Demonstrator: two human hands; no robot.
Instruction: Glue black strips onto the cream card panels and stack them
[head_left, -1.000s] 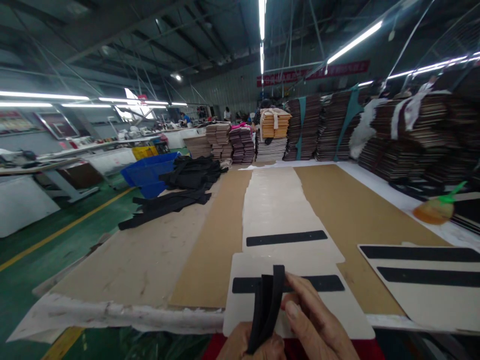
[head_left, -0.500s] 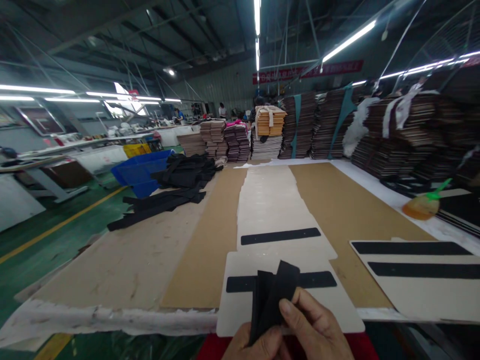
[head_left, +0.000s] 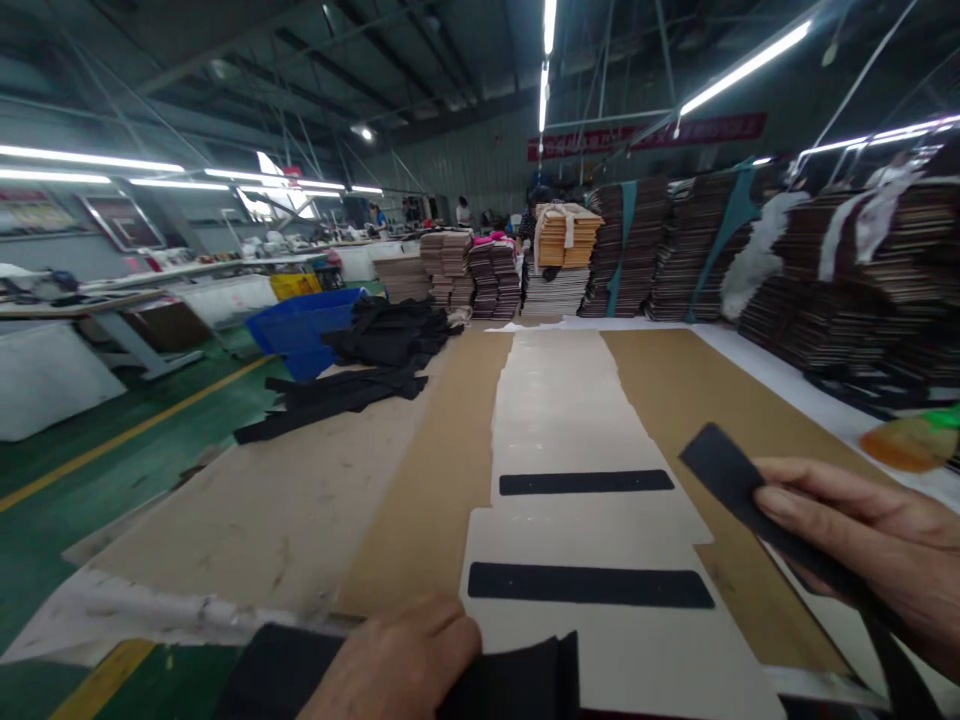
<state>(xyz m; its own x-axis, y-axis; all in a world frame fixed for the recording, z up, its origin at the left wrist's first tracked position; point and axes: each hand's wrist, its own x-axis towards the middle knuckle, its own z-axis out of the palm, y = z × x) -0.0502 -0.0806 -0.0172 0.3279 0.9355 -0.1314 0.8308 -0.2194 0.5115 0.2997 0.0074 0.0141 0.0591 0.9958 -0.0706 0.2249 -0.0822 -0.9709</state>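
My left hand (head_left: 405, 655), at the bottom edge, is closed round a bundle of black strips (head_left: 517, 680) that sticks out on both sides of it. On the right, my right hand (head_left: 847, 530) pinches a single black strip (head_left: 724, 470) between thumb and fingers; its lower end hangs past the wrist. Between the hands lie overlapping cream panels (head_left: 577, 540). Across the nearest panel runs a black strip (head_left: 592, 585), and a second black strip (head_left: 585, 483) lies on the panel behind it. Part of another cream panel is hidden under my right hand.
Brown board (head_left: 427, 470) covers the tabletop around the panels. A heap of black strips (head_left: 390, 335) lies at the far left edge, by a blue bin (head_left: 300, 325). Tall stacks of dark pieces (head_left: 697, 250) stand along the back. An orange-brown container (head_left: 907, 443) is at the right.
My hands have moved apart. The right hand has drawn one black strip out to the right, while the left has gone lower left with the bundle. The view has shifted slightly.
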